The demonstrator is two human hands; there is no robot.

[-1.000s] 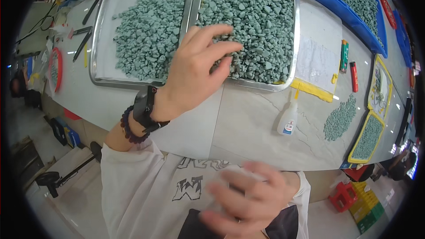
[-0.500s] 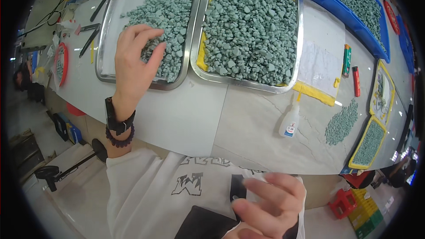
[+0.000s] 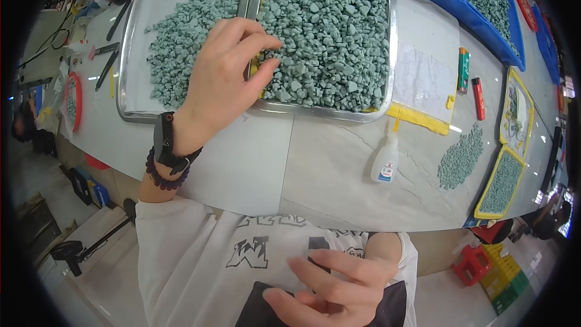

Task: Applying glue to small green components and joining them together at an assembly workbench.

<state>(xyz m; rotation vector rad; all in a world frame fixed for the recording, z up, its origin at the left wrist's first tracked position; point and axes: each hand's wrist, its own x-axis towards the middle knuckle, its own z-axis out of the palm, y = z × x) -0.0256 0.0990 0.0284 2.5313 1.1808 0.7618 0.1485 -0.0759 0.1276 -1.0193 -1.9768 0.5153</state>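
Note:
My left hand (image 3: 233,66), with a dark watch and a beaded bracelet on its wrist, hovers over the inner rims of two metal trays. Its fingers are curled, with a gap between thumb and forefinger and nothing visible in it. Under its fingertips lies the left edge of the full tray of green stone chips (image 3: 333,36). Beside it, the left tray (image 3: 136,42) holds a looser heap of green chips (image 3: 175,45) on white paper. Low in front of my shirt, my right hand (image 3: 339,287) is open, fingers spread, away from the table.
A small white glue bottle (image 3: 385,160) stands right of centre. Farther right lie a green lighter (image 3: 463,71), a red lighter (image 3: 479,99), a loose chip pile (image 3: 461,156) and a yellow-rimmed tray (image 3: 499,184). A blue bin (image 3: 448,15) of chips sits at far right.
My left hand has moved right, from above the left tray's heap to the full tray's edge. My right hand has shifted slightly left and down. The whole view has shifted a little.

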